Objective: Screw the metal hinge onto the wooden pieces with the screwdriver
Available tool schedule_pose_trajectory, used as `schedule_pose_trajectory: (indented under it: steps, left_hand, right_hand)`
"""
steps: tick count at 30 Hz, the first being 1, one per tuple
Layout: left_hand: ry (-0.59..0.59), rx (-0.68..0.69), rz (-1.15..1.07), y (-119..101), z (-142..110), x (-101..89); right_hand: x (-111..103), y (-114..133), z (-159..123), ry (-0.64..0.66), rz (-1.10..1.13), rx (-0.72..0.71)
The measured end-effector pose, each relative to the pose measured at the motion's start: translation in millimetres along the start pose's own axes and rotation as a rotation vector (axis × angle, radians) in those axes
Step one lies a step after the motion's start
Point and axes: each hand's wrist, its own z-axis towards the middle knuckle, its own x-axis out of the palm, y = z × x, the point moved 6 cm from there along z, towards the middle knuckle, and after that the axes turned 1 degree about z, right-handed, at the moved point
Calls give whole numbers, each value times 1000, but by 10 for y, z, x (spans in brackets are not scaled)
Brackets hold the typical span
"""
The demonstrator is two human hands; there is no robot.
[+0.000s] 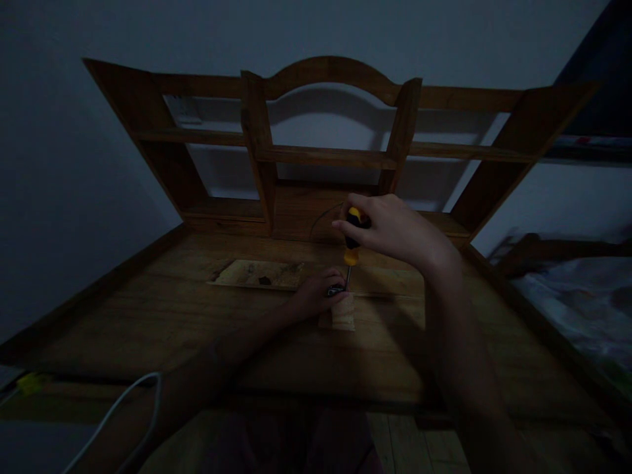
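Observation:
My right hand [380, 224] is closed around the yellow and black handle of a screwdriver [351, 255], held upright with its shaft pointing down. The shaft's lower end meets a small dark metal piece [336, 289] on the desk. My left hand [318, 293] pinches that piece between its fingers, low over the desktop. What kind of part it is, I cannot make out in the dim light. Just below the fingers a pale patch [343, 316] shows on the wood. The screwdriver's tip is partly hidden by my left fingers.
The wooden desktop [148, 316] has a worn, peeled strip [259, 273] left of my hands. Behind it stands a wooden shelf unit [326, 158] against the wall. A white cable [123, 401] crosses near my left forearm. At the right lies bedding [577, 303].

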Motion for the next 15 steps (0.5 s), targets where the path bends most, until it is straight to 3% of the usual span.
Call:
schedule_pose_trajectory:
  steps: [7, 15]
  left_hand:
    - [-2, -3, -8, -6, 9, -1]
    - [-12, 2, 1, 24, 6, 9]
  right_hand:
    - [-35, 96, -13, 42, 110, -79]
    - [7, 10, 8, 1, 70, -9]
